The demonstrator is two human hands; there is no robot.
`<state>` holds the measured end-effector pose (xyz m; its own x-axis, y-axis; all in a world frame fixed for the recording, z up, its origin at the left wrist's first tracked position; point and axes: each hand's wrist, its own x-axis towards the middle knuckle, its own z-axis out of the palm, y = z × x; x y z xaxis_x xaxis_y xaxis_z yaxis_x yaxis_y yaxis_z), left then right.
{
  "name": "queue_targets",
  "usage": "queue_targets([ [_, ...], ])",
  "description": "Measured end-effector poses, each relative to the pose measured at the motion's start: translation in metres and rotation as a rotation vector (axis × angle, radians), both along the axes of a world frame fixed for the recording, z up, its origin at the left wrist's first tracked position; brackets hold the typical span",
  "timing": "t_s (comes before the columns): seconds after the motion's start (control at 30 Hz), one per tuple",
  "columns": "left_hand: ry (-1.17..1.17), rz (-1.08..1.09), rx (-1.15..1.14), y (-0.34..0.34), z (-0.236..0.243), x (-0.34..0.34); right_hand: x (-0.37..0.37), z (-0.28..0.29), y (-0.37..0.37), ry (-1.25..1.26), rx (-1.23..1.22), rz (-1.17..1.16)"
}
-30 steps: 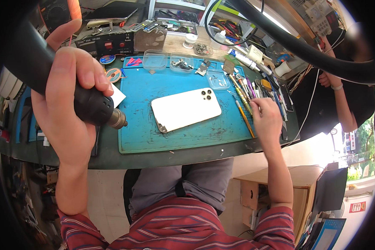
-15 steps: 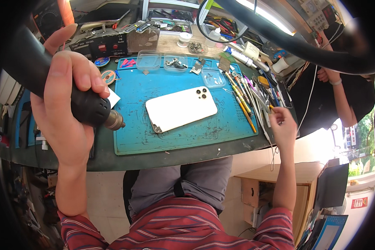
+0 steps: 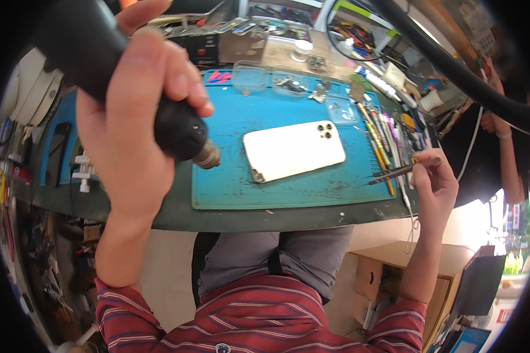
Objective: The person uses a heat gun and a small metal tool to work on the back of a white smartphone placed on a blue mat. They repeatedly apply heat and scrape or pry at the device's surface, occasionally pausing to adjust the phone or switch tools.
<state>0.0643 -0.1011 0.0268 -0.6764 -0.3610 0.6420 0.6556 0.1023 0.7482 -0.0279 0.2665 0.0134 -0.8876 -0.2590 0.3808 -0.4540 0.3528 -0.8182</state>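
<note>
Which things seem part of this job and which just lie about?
Likely in use:
black cylindrical tool with metal nozzle, in the left hand
slim dark tweezers, in the right hand
flat white phone, on the blue rubber mat

Probably lying about:
pink pointed pieces
white-lidded round jar
yellow stick-shaped tool

A dark-green workbench [image 3: 247, 220] stands over a smooth, pale cream floor [image 3: 172, 256]. To the right sits a light-brown wooden cabinet [image 3: 387, 253]; at lower left, dark shelving [image 3: 59, 265] is packed with clutter. White-framed shelving [image 3: 323, 15] lines the back. Daylight floods a bright opening [image 3: 492, 206] at right, green foliage [image 3: 514, 263] visible outside.
</note>
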Motion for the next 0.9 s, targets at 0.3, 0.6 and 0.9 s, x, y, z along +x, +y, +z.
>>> queue_targets([
  [0.3, -0.013, 0.059, 0.198, 0.006, -0.001, -0.011, 0.026, 0.003, -0.03, 0.126, 0.42, 0.238],
  [0.6, -0.028, -0.066, 0.039, -0.019, -0.016, -0.018, 0.03, -0.066, -0.126, 0.598, 0.246, 0.506],
  [0.9, -0.035, -0.112, 0.039, -0.025, -0.023, -0.017, 0.02, -0.068, -0.132, 0.666, 0.315, 0.621],
])
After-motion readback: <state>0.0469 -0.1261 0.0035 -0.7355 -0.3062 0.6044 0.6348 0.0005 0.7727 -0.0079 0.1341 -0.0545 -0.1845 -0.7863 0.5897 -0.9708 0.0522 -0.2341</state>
